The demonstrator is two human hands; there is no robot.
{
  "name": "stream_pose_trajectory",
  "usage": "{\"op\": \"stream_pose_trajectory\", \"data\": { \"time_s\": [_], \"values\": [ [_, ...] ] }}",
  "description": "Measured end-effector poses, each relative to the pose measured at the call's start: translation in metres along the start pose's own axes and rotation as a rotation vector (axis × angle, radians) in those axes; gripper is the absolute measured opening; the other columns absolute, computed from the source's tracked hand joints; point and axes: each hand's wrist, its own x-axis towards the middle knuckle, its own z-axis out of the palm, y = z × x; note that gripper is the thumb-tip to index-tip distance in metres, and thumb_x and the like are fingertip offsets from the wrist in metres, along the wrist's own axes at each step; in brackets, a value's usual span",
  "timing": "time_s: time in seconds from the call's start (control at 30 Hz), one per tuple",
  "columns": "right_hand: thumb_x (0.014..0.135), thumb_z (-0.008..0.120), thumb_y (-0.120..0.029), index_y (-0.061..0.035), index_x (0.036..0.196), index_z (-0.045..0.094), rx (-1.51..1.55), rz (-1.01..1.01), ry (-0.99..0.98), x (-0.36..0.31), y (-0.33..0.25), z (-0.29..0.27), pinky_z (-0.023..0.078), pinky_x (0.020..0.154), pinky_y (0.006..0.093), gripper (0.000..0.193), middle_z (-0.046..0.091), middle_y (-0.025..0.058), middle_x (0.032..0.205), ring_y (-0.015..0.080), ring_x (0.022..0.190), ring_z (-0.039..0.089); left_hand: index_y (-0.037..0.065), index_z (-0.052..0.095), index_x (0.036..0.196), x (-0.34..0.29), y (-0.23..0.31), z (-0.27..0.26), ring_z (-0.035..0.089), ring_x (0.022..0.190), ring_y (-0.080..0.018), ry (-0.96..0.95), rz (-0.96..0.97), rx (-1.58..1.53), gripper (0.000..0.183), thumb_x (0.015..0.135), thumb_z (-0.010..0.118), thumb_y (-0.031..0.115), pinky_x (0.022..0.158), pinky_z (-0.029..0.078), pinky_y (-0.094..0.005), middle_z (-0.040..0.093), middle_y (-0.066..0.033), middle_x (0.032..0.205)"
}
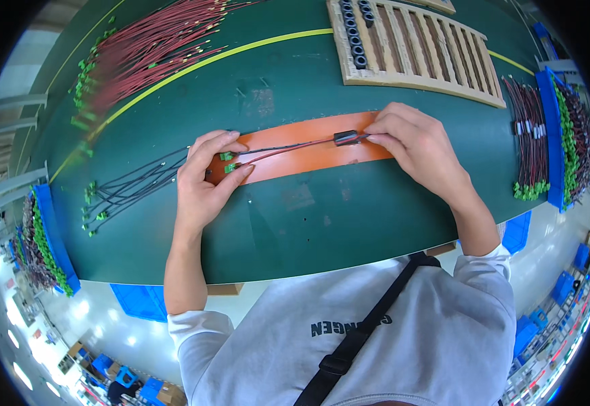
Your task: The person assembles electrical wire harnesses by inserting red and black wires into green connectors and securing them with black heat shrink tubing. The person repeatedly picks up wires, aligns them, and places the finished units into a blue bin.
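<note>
An orange strip lies across the green table in front of me. Over it runs a wire pair, one red and one black, with a black cylindrical sleeve around it near the right end. My left hand curls round the green connectors at the pair's left end, index finger above and thumb below. Beyond the sleeve, my right hand pinches the wire ends between thumb and fingers; its fingertips hide the tips.
Black wires with green connectors lie left of my left hand. Red wires spread at the far left. A slotted wooden rack with black sleeves stands far right. Bundled wires and a blue bin are at the right; another blue bin sits left.
</note>
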Motion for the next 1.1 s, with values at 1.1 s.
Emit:
{"op": "stream_pose_trajectory", "data": {
  "time_s": [1.1],
  "values": [
    [0.084,0.077,-0.012,-0.0046,0.088,0.064,0.017,-0.078,0.057,-0.011,0.04,0.005,0.049,0.08,0.0408,0.015,0.06,0.0063,0.09,0.0275,0.09,0.06,0.0,0.062,0.135,0.06,0.064,0.098,0.075,0.097,-0.023,-0.093,0.178,0.087,0.053,0.085,0.079,-0.004,0.086,0.062,-0.0329,0.078,-0.0125,0.105]
  ]
}}
